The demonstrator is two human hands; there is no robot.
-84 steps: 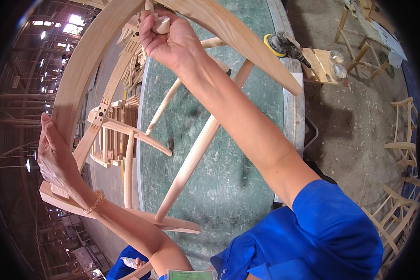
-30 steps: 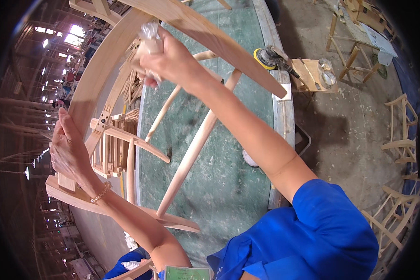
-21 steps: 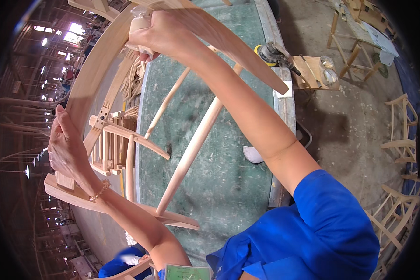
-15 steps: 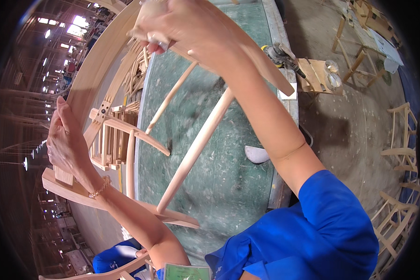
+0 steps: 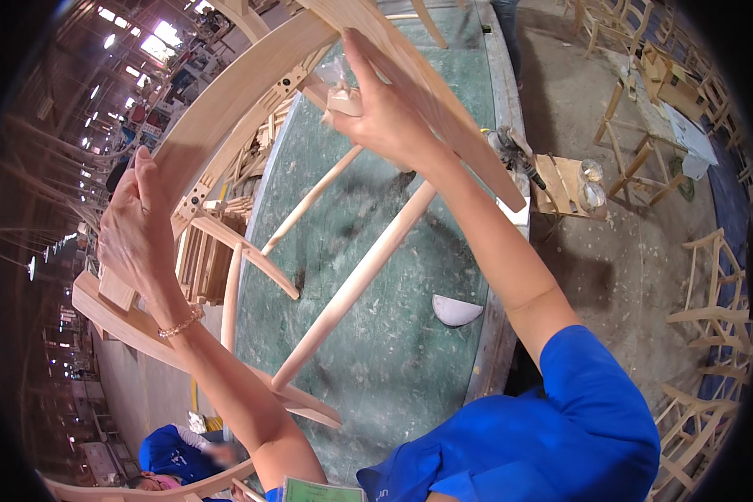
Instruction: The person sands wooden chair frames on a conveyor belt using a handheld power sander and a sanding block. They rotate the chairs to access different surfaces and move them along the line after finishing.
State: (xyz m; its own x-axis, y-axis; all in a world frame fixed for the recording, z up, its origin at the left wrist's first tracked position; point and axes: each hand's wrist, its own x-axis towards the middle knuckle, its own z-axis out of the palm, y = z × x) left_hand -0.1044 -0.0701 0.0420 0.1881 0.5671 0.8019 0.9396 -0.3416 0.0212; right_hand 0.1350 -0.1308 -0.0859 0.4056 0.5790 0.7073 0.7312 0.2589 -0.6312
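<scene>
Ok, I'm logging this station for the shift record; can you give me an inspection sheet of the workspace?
Surface: green worktable, scuffed and dusty.
Job's things: bare wooden chair frame held over the table.
Clutter: power sander at the table edge; white curved piece.
Hands: left hand grips the frame; right hand presses a small pad to the curved rail.
Cables: nothing seen.
Surroundings: unfinished chairs on a dusty floor.

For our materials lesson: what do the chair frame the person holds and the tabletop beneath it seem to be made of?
The chair frame looks like pale, unfinished wood: visible grain, matt surface, no paint or shine. The tabletop is less certain: a green, mottled, scuffed surface, possibly painted board or a worn covering. The left hand steadies the frame; the right hand presses a small pad, perhaps sandpaper, against it.
</scene>
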